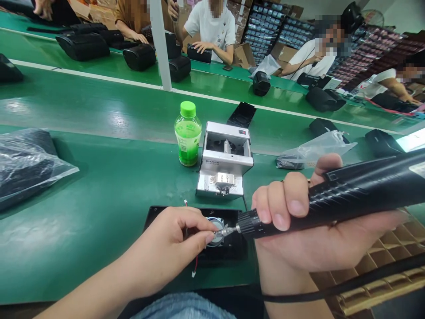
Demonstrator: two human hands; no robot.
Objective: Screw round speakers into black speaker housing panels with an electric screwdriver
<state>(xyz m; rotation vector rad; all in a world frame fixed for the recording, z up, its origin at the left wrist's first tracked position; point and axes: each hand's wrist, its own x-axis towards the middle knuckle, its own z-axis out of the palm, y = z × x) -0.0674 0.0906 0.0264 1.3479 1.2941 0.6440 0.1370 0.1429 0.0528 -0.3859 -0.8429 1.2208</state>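
Wrapped in my right hand [285, 221] is a black electric screwdriver [352, 186], its bit pointing left. My left hand [179, 243] pinches at the tip of the bit; whatever sits between thumb and forefinger is too small to make out. Directly beneath both hands lies a black panel [229, 257] with a round silver speaker [216, 225] on it, partly covered by my fingers. A red wire with a white connector [193, 274] sticks out below the panel, and another white connector shows above it. Behind the panel stands a silver screw feeder [226, 159].
A green-capped bottle [188, 137] stands left of the feeder. Plastic-wrapped black goods [29, 164] lie at the left, a bagged item [308, 150] at the right. A cardboard divider box [388, 257] is at lower right. Across the conveyor [116, 106], several people handle black cases.
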